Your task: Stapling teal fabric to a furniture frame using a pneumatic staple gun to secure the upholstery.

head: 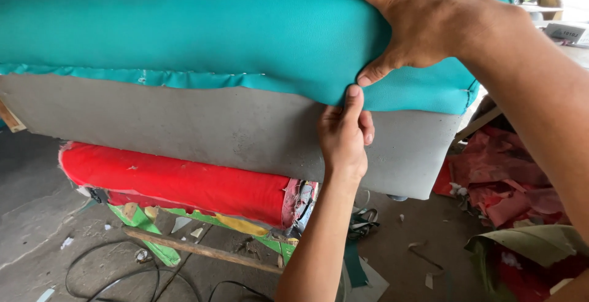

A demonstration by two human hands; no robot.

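A padded seat covered in teal vinyl [184, 32] lies on its side before me, its grey board underside [184, 124] facing me. My right hand [423, 19] presses flat on the teal cover near the seat's right end, thumb at the cover's lower edge. My left hand [345, 136] reaches up from below and pinches the teal edge [343, 96] against the grey board, thumb on top. To the left, the cover's edge is fixed along the board in a puckered line [153, 78].
A red padded cushion [178, 182] lies under the seat on green and yellow pieces. A wooden strip [202, 250], black cables [110, 277] and scraps lie on the concrete floor. Red and pink fabric offcuts [509, 179] pile at the right.
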